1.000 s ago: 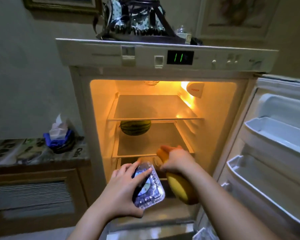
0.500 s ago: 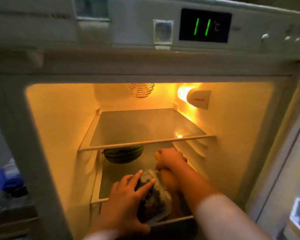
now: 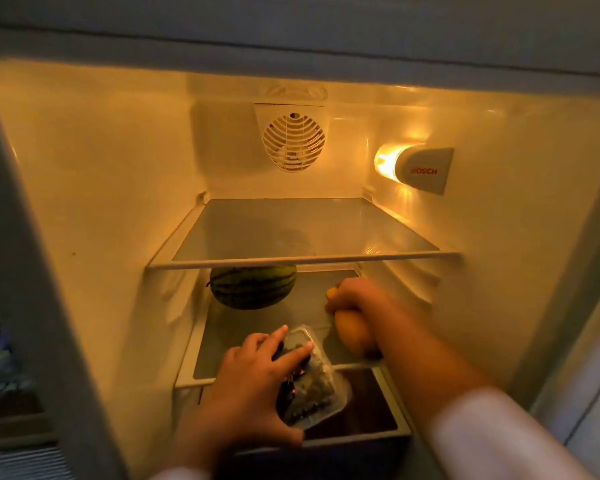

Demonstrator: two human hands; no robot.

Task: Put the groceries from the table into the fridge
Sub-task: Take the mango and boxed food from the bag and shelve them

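head | left hand fingers spread over berry box | right hand fingers curled round yellow fruit

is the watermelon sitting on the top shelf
No, the watermelon sits on the second shelf, under the top glass shelf, which holds nothing visible.

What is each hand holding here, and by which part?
The left hand grips a clear plastic produce box across its lid and near edge. The right hand grips a yellow squash around its far, narrower end.
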